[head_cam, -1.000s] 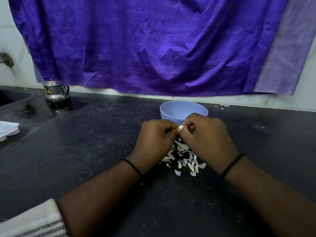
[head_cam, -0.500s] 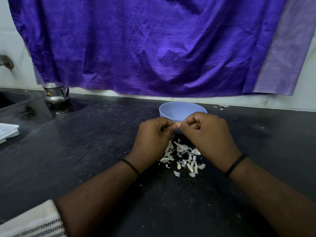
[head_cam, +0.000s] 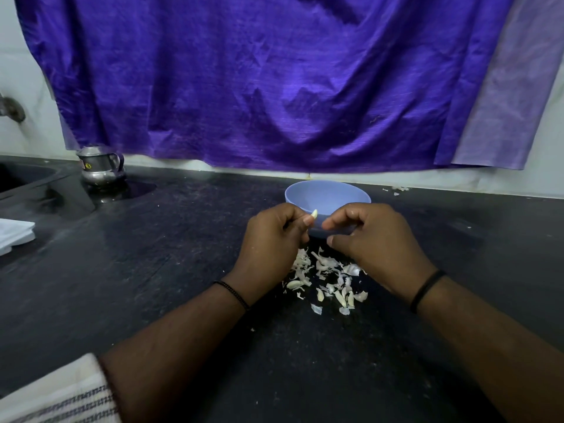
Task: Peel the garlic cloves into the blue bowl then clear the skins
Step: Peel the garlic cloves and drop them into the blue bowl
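left hand (head_cam: pixel 271 242) pinches a garlic clove (head_cam: pixel 314 213) at its fingertips, held up just in front of the near rim of the blue bowl (head_cam: pixel 327 199). clove looks pale cream, small, tapered, mostly bare; only its tip shows past the fingers. right hand (head_cam: pixel 375 242) sits just right of it, apart from the clove, fingers loosely curled, thumb and forefinger parted; can't tell if it holds a scrap of skin.

bowl is pale blue, round, upright, on the counter beyond the hands; contents not visible from this angle. pile of garlic skins (head_cam: pixel 328 277) lies on the counter near side of the bowl, under and between the two wrists: thin whitish flakes, scattered loosely. a few more flakes (head_cam: pixel 396 189) sit far right by the wall.

black bands on both wrists.

counter (head_cam: pixel 171 270) is dark stone, dusty and scuffed. small steel pot (head_cam: pixel 100 166) stands far left, beside a sink edge (head_cam: pixel 27 178). folded white cloth (head_cam: pixel 13 235) at the left edge. striped white fabric (head_cam: pixel 58 395) in the near left corner. purple cloth (head_cam: pixel 274 83) hangs over the pale wall behind.
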`<control>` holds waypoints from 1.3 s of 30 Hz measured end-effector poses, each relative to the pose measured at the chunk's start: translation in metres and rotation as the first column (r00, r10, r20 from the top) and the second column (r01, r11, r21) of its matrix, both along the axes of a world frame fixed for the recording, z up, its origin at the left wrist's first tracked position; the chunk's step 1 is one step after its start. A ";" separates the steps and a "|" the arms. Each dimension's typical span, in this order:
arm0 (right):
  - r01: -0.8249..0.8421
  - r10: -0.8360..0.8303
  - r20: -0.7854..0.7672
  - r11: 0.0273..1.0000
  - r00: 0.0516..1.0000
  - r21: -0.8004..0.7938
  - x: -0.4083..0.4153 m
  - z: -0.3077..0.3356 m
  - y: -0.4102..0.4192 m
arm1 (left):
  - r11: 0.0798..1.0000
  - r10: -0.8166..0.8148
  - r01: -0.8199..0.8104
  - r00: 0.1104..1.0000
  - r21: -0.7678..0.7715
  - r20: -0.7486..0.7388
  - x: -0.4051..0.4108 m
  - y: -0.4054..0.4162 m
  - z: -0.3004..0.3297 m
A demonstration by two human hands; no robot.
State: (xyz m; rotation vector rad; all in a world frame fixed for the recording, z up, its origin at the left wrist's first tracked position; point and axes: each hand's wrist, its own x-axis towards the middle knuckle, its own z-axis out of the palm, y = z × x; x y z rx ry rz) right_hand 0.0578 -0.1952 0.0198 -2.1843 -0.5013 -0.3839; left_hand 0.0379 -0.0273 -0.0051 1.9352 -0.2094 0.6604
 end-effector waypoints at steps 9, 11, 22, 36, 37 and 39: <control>-0.162 0.170 -0.026 0.969 0.985 0.184 0.000 0.000 0.004 | 0.993 -0.116 0.117 0.993 0.028 -0.028 0.002 0.000 -0.003; -0.183 0.195 -0.038 0.961 0.980 0.208 0.000 0.001 0.003 | 0.989 -0.148 0.147 0.988 -0.018 -0.034 0.001 -0.001 -0.002; -0.140 0.292 -0.249 0.861 0.924 0.488 -0.003 0.003 0.005 | 0.985 -0.164 0.164 0.986 0.049 -0.008 -0.002 0.002 -0.001; -0.029 0.219 -0.323 0.863 0.921 0.505 -0.002 0.002 0.007 | 0.957 0.153 -0.195 0.969 0.213 0.196 0.000 0.004 0.002; -0.025 0.214 -0.318 0.863 0.924 0.505 -0.002 0.002 0.007 | 0.955 0.154 -0.195 0.970 0.225 0.188 -0.001 0.004 0.002; -0.014 0.199 -0.312 0.861 0.929 0.508 -0.004 0.003 0.007 | 0.967 0.088 -0.127 0.980 0.220 0.180 -0.001 0.002 0.003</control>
